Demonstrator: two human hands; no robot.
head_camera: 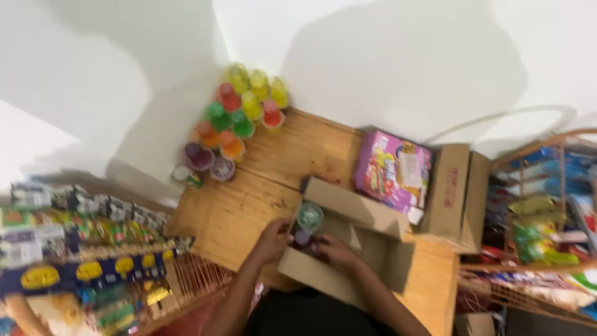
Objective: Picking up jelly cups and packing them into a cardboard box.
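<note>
Item: open cardboard box [348, 261], brown, flaps raised, resting on the near part of a wooden counter [236, 211]. Both hands reach into its left end.

Left hand [272, 241]: at the box's left wall, fingers curled toward a purple cup [302, 237] inside; the picture is too blurred to tell whether the grip is pressed on it or spread.

Right hand [333, 250]: inside the box, just right of the purple cup, fingers bent; state of the grip cannot be told.

Green cup [310, 216]: clear lid, standing in the box directly behind the purple cup, touching or nearly touching it.

Stacked cups [239, 118]: a pile of coloured cups, yellow, red, green, orange and purple, at the far left corner of the counter against the white wall, well apart from the box.

Pink carton [393, 169]: printed, lying behind the box at its far right.

Second cardboard box [453, 193]: upright, just right of the pink carton.

Wire racks [541, 230]: packaged goods, flanking the counter on both sides.
</note>
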